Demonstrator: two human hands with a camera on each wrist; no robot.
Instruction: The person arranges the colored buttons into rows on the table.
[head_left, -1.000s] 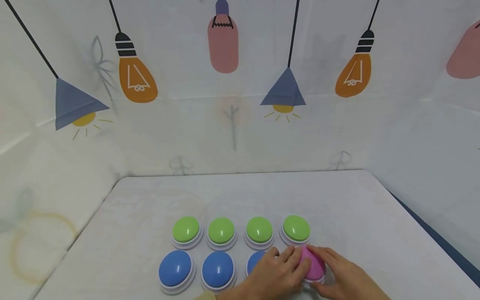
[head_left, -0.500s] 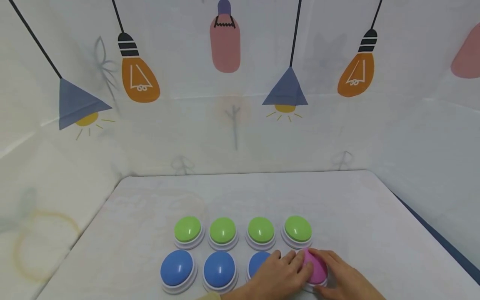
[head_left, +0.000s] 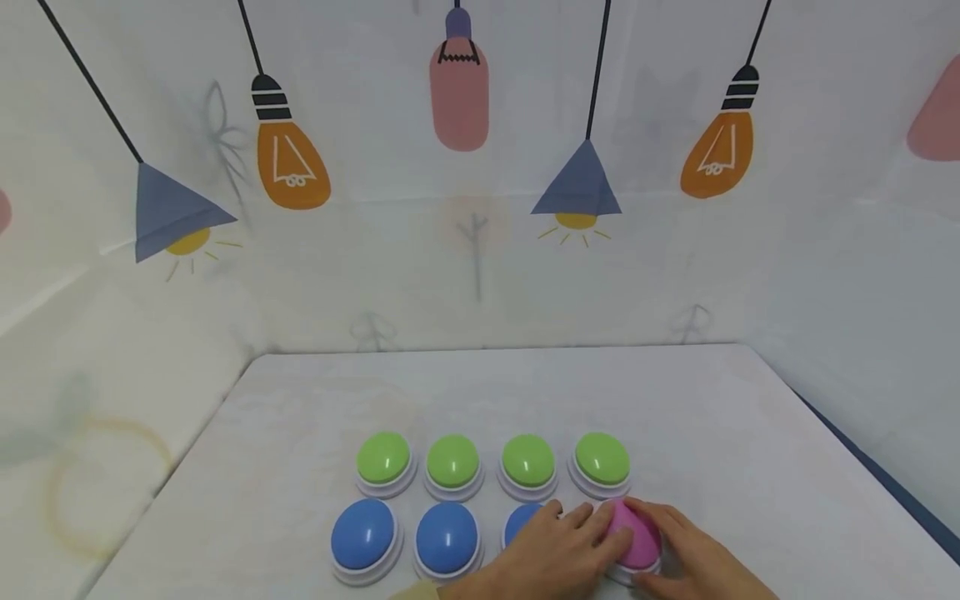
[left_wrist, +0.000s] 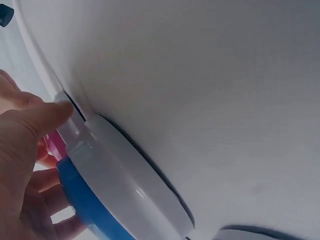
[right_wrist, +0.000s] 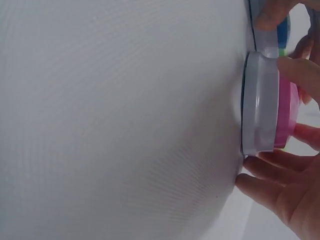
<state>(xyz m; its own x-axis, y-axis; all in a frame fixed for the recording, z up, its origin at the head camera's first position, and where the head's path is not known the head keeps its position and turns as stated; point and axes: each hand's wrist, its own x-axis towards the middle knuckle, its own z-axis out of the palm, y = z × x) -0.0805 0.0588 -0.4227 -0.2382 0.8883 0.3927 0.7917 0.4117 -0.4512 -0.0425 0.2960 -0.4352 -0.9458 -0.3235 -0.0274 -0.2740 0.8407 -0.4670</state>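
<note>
Side by side near the front of the white table are a pink dome push button (head_left: pixel 637 537) and, left of it, a partly covered blue push button (head_left: pixel 520 521), both on white bases. My right hand (head_left: pixel 693 550) grips the pink button from the right, thumb on its near side and fingers along its far side. Over the blue button lies my left hand (head_left: pixel 551 550), hiding most of it. In the left wrist view the left thumb (left_wrist: pixel 47 119) is by the white bases, with the other fingers bent around the blue dome (left_wrist: pixel 90 205).
Two more blue buttons (head_left: pixel 363 535) stand to the left in the same row. Behind them runs a row of several green buttons (head_left: pixel 528 461). A white cloth wall (head_left: pixel 480 275) printed with lamps rises at the table's back edge.
The head view has turned slightly, so the whole scene sits a little further right. Both hands keep nearly the same hold, and the buttons show no clear shift among themselves.
</note>
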